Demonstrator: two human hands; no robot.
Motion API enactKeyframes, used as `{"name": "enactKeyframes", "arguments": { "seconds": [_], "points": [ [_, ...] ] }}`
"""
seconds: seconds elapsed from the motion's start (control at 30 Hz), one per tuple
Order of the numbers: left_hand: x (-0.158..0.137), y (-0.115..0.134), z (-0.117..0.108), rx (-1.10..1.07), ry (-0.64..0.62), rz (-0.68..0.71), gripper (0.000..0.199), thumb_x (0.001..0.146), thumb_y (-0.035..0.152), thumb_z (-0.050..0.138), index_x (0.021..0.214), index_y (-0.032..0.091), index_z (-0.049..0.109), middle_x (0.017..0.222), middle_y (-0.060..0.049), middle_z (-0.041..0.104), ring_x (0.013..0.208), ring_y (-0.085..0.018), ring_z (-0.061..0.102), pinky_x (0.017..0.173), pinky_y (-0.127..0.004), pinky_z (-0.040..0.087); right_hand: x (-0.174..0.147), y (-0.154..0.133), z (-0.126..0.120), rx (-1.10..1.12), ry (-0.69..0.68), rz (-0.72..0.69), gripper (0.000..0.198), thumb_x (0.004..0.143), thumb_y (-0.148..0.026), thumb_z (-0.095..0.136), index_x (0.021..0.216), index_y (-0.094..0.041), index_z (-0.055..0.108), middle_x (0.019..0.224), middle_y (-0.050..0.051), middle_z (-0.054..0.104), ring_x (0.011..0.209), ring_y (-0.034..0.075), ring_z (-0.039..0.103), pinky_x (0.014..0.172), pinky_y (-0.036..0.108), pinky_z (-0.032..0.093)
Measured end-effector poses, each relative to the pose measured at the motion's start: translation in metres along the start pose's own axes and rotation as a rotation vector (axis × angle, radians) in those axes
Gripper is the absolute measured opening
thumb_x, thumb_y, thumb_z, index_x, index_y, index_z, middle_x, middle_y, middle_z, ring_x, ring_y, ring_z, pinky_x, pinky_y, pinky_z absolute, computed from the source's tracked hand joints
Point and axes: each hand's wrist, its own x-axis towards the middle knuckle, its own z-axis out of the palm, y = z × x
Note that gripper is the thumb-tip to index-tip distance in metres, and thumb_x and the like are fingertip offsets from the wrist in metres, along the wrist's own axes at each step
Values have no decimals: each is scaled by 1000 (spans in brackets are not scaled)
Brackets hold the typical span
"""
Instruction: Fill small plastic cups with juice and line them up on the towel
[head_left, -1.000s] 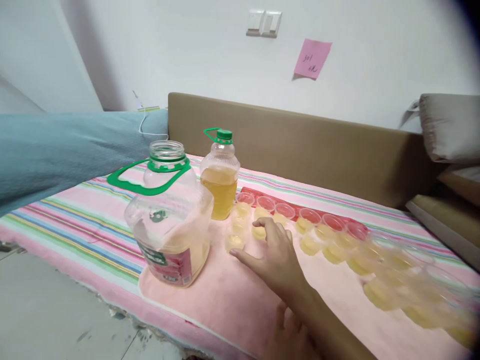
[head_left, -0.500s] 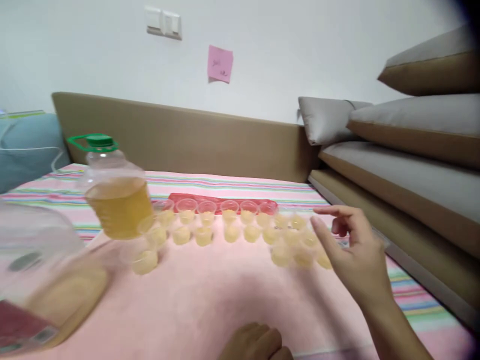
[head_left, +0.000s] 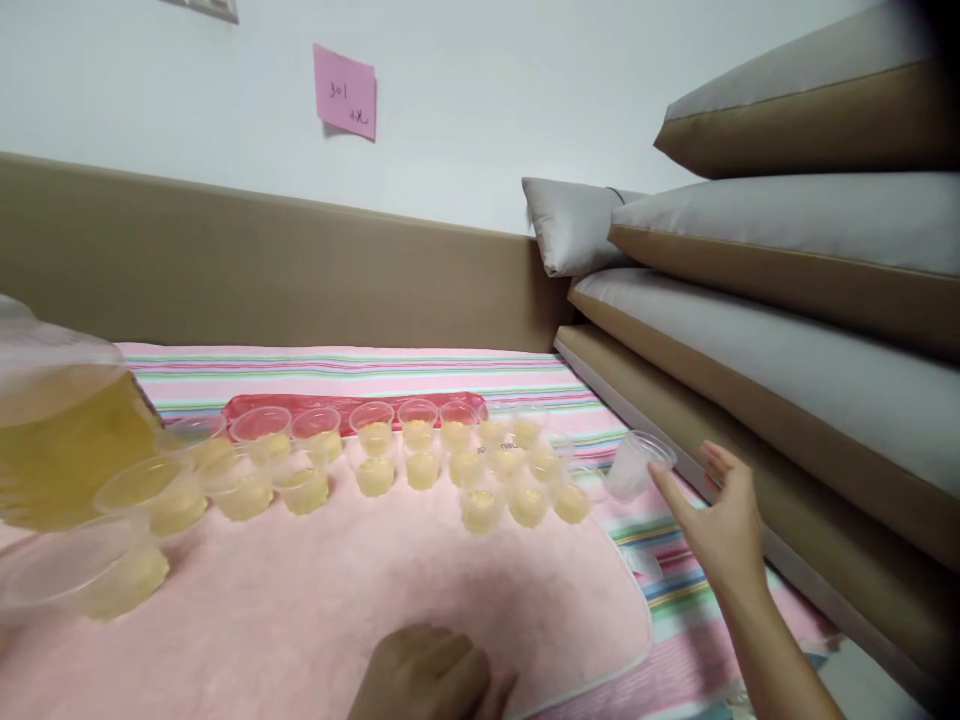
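Our right hand (head_left: 724,525), fingers spread, touches empty cup (head_left: 634,465) at 3 o'clock of filled cups (head_left: 480,508). Our left hand (head_left: 427,675) rests curled on pink towel (head_left: 360,590). Step: fetching cup; next we judge needs firm pinch.

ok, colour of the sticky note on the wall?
Pink, with dark handwriting; the square paper sticky note shows clearly in the head view, upper left.

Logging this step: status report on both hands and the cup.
Right hand open, fingertips at tilted empty plastic cup. Left hand curled, resting on pink towel. Filled cups close beside; nothing between.
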Motion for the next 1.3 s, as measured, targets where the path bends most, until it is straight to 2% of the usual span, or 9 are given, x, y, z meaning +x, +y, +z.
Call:
{"name": "enactKeyframes", "arguments": {
  "seconds": [0.17,0.33,0.47,0.6,0.77,0.87,0.97,1.13,1.3],
  "points": [
    [-19,-27,-5,-23,-131,-250,39,111,30,41,73,23,50,58,8,59,47,-10,62,47,-24,45,-6,28,10,-5,-138,243,126,60,-80,86,155,-8,44,141,22,52,127,42,53,113,57,42],
    [-23,-37,-14,-134,-145,-430,17,110,32,43,105,29,58,87,6,71,67,-11,73,60,-20,53,-3,27,21,-82,-162,351,134,52,-86,81,153,-7,45,137,26,54,121,45,55,105,57,46],
    [-13,-31,-21,-164,-119,-423,17,108,29,40,109,28,58,89,3,68,66,-12,69,59,-21,53,-1,25,25,-75,-153,344,126,55,-84,82,149,-9,48,133,24,57,120,44,56,103,56,46],
    [-6,-26,-26,-223,-166,-381,17,106,24,42,111,28,57,93,2,69,67,-12,70,59,-21,53,-2,26,25,-63,-125,336,120,56,-82,81,147,-9,50,129,24,59,116,44,58,99,57,48],
    [-5,-25,-27,-252,-134,-341,21,105,17,41,115,27,57,99,-1,68,77,-13,71,65,-22,55,0,17,11,-12,-35,286,121,60,-77,85,153,-12,46,129,20,57,111,43,60,101,60,48],
    [-5,-26,-28,-242,-103,-351,18,104,17,44,115,26,56,101,-2,67,79,-14,69,66,-23,55,2,-9,-3,51,50,158,115,64,-69,93,155,-17,45,135,18,53,116,39,58,104,55,48],
    [-3,-27,-32,-235,-86,-359,15,104,18,49,114,26,56,99,-1,66,80,-13,69,65,-22,54,-1,-54,-12,232,68,-52,94,74,-57,95,146,-19,48,137,16,51,125,36,53,109,52,45],
    [0,-28,-43,-195,-9,-368,11,103,22,54,113,26,55,98,-1,65,75,-12,65,60,-20,52,-31,-134,-5,499,-73,-68,74,81,-41,93,137,-19,50,136,15,52,129,35,52,115,54,40],
    [-3,-31,-57,-219,78,-433,24,100,35,62,121,27,54,102,-3,63,80,-15,62,67,-25,56,-82,-173,14,597,-357,-63,67,93,-34,86,146,-23,47,140,14,51,130,34,52,110,49,48]
  ]
}}
